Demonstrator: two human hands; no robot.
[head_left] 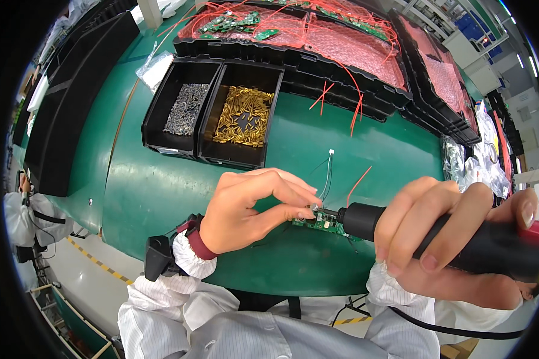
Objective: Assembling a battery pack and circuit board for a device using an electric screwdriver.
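The left hand reaches in over the table, its thumb and forefinger clamped on the left end of the board, next to a small silvery part. Whether they pinch that part as well is too small to tell. The right hand is wrapped around the driver, a thick black tool held nearly level, its nose pointing left. The driver's tip meets the upper side of the board, close to the left fingertips; the exact contact is hard to make out.

The board is green and lies between the two hands, near the table's front edge. Just beyond it, thin leads run up to a white plug, and a red wire lies to the right of the plug.

Farther back, two black bins stand side by side: the left bin holds silvery screws, the right bin gold-coloured pins. Behind them is a black tray lined with pink bubble wrap, with green boards and red wires on top. A dark red band circles the left wrist.
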